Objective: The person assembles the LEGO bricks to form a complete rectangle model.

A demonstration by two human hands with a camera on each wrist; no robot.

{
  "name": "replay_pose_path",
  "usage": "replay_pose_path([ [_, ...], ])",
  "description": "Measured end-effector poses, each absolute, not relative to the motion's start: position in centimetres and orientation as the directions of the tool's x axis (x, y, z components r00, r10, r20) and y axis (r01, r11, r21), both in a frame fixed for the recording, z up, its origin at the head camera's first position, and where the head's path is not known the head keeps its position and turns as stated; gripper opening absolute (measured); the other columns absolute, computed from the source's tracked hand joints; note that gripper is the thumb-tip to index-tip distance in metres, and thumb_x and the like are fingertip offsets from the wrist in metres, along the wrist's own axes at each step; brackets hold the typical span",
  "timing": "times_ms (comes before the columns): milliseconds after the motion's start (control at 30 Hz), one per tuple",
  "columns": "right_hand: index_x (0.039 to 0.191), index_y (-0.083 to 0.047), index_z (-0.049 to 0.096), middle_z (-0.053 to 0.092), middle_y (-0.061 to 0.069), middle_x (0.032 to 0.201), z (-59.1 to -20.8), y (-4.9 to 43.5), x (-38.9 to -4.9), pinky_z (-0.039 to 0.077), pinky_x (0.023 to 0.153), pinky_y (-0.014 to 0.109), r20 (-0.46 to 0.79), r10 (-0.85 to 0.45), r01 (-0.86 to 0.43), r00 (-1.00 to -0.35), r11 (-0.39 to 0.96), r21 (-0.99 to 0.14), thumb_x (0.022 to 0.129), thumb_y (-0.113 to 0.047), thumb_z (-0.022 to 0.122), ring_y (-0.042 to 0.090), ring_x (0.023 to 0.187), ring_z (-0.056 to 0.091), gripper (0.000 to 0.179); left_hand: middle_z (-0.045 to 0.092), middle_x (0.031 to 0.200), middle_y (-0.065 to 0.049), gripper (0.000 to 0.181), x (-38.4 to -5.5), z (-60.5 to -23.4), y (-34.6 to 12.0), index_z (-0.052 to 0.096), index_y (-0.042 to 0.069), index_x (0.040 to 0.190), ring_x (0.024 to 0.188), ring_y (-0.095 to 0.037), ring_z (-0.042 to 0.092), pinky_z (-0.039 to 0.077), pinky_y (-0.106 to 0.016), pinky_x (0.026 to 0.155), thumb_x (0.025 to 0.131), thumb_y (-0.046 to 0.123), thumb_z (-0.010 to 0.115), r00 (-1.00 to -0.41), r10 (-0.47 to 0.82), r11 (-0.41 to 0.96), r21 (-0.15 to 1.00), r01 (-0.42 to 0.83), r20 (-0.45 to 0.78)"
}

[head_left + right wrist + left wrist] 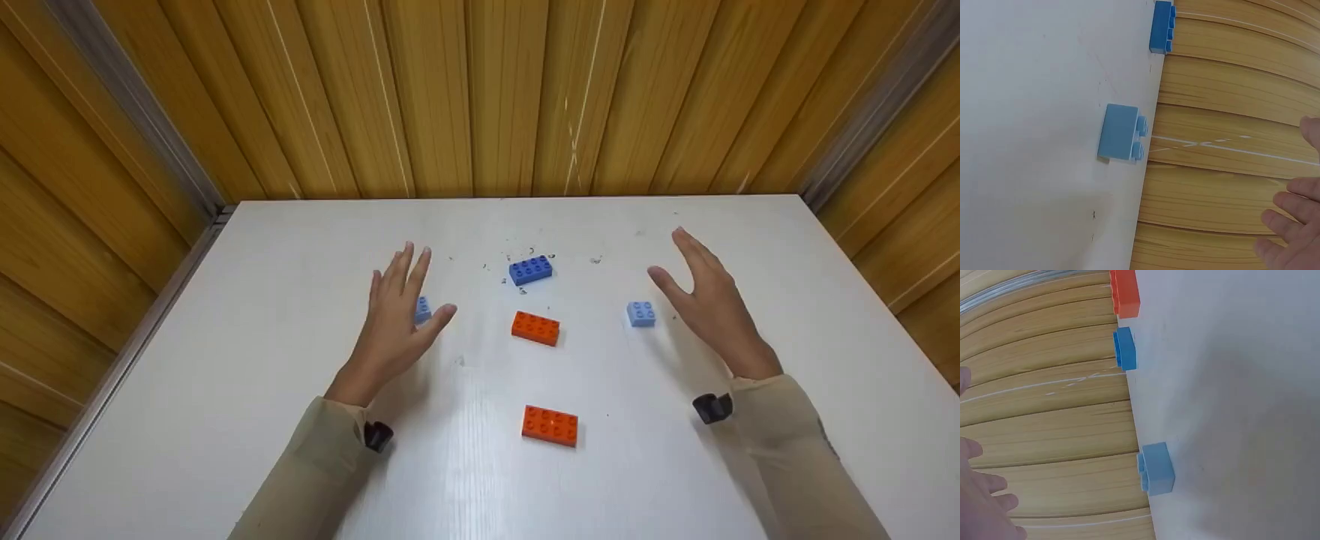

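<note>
My left hand (pixel 394 315) hovers over the left half of the table, fingers extended and holding nothing. Beneath it lies a light blue toy brick (pixel 423 309), partly hidden by the thumb side in the head view and fully visible as a light blue block (pixel 1157 469) in the left wrist view. On the other side my right hand (pixel 709 307) is raised with straight fingers and an empty palm. Just left of it sits a second light blue brick (pixel 641 314) with square studs layout, studs facing up. Neither hand touches a brick.
Down the table's middle lie a dark blue brick (pixel 530 270), an orange-red brick (pixel 535 328) and another orange-red brick (pixel 550 426) nearer me. Small dark marks dot the white table (pixel 285 262). Wood-patterned panels (pixel 495 97) stand along its back and sides.
</note>
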State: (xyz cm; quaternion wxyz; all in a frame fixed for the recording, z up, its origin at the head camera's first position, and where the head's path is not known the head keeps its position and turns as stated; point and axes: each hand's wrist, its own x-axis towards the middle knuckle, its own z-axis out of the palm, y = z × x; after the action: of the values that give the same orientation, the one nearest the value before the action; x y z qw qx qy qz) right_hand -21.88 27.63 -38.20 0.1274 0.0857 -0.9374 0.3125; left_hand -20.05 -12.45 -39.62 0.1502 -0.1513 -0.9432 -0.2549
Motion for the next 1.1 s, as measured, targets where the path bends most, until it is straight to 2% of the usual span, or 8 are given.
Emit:
replay_pose_path([
  [200, 0.151, -0.01, 0.031, 0.03, 0.018, 0.155, -38.5, 27.2, -22.3, 0.023, 0.113, 0.06, 0.207, -0.158, -0.25, -0.965, 0.79, -0.56, 0.094, -0.049, 0.054, 0.04, 0.143, 0.025, 0.073, 0.02, 0.161, -0.001, 0.077, -19.5, -40.3, -11.6, 0.022, 0.022, 0.154, 0.149, -0.023, 0.017, 0.006, -0.046, 0.122, 0.091, 0.054, 0.054, -0.934, 0.266, 0.764, 0.54, 0.354, 0.237],
  [400, 0.148, -0.009, 0.035, 0.035, 0.017, 0.153, -38.9, 26.6, -22.8, 0.025, 0.113, 0.058, 0.145, -0.235, -0.276, -0.961, 0.786, -0.554, 0.092, -0.046, 0.059, 0.038, 0.142, 0.029, 0.071, 0.021, 0.159, 0.011, 0.074, -18.8, -41.3, -10.7, 0.022, 0.035, 0.152, 0.148, -0.017, 0.019, 0.017, -0.047, 0.119, 0.09, 0.056, 0.056, -0.932, 0.349, 0.711, 0.621, 0.33, 0.096],
  [500, 0.148, -0.008, 0.036, 0.036, 0.017, 0.152, -39.1, 26.2, -23.0, 0.026, 0.113, 0.057, 0.12, -0.276, -0.295, -0.954, 0.774, -0.561, 0.092, -0.044, 0.06, 0.039, 0.141, 0.03, 0.07, 0.022, 0.159, 0.013, 0.074, -18.4, -41.6, -10.3, 0.022, 0.04, 0.151, 0.148, -0.018, 0.02, 0.021, -0.048, 0.118, 0.089, 0.058, 0.056, -0.917, 0.397, 0.689, 0.646, 0.328, 0.043],
  [633, 0.149, -0.011, 0.036, 0.035, 0.015, 0.153, -39.3, 25.6, -23.3, 0.025, 0.114, 0.056, 0.047, -0.312, -0.28, -0.949, 0.764, -0.582, 0.092, -0.045, 0.06, 0.037, 0.142, 0.029, 0.07, 0.024, 0.158, 0.012, 0.073, -18.0, -41.9, -9.7, 0.024, 0.039, 0.151, 0.147, -0.02, 0.022, 0.023, -0.048, 0.118, 0.088, 0.056, 0.059, -0.881, 0.474, 0.655, 0.665, 0.36, 0.01],
  [733, 0.148, -0.011, 0.038, 0.037, 0.014, 0.152, -39.6, 25.2, -23.5, 0.027, 0.114, 0.055, 0.016, -0.339, -0.282, -0.941, 0.754, -0.593, 0.092, -0.04, 0.061, 0.036, 0.142, 0.031, 0.067, 0.029, 0.156, 0.011, 0.07, -17.8, -42.0, -9.4, 0.029, 0.035, 0.15, 0.146, -0.021, 0.026, 0.025, -0.047, 0.117, 0.089, 0.049, 0.061, -0.841, 0.541, 0.618, 0.677, 0.401, 0.003],
  [1100, 0.14, -0.007, 0.049, 0.05, 0.013, 0.144, -40.7, 23.4, -24.2, 0.032, 0.111, 0.054, -0.019, -0.451, -0.351, -0.892, 0.72, -0.599, 0.09, -0.031, 0.067, 0.035, 0.136, 0.041, 0.058, 0.046, 0.146, 0.013, 0.066, -17.4, -42.2, -7.5, 0.044, 0.022, 0.145, 0.137, -0.011, 0.042, 0.034, -0.037, 0.114, 0.088, 0.047, 0.065, -0.695, 0.715, 0.542, 0.69, 0.479, -0.079],
])
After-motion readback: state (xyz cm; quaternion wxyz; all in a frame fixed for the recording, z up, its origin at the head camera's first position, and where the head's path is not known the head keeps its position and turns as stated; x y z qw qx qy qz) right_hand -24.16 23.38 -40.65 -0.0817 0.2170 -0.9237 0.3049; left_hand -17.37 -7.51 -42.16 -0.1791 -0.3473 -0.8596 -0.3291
